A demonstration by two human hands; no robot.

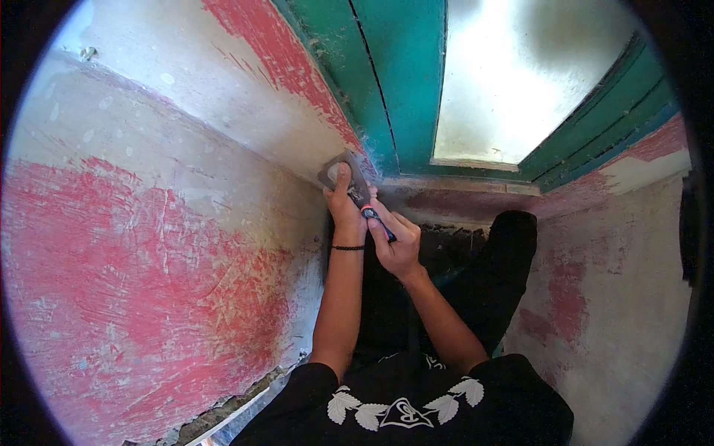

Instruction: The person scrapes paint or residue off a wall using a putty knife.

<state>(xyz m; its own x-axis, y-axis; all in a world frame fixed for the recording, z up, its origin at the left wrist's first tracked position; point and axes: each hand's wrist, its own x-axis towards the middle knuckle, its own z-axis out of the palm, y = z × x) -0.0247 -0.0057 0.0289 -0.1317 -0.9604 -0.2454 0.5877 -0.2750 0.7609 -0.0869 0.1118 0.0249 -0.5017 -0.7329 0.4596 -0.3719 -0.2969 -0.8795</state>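
Observation:
A putty knife (pixel 358 191) with a broad grey blade and a dark, red-banded handle is in both hands, close to the corner of the wall and the green frame. My right hand (pixel 397 240) grips its handle. On the blade lies the thumb of my left hand (pixel 341 202), with that hand's other fingers mostly hidden beneath. Whitish paste (pixel 334 173) shows on the blade around the thumb. The blade's far edge is at or very near the pale wall strip (pixel 290 134); contact cannot be told.
To the left stands a wall (pixel 139 267) with patchy red paint and pale filler. A green wooden frame (pixel 413 83) surrounds a bright pane (pixel 502 89) ahead. Below it runs a ledge (pixel 463 187). My dark-clothed knee (pixel 510 240) is near the right wall (pixel 608 290).

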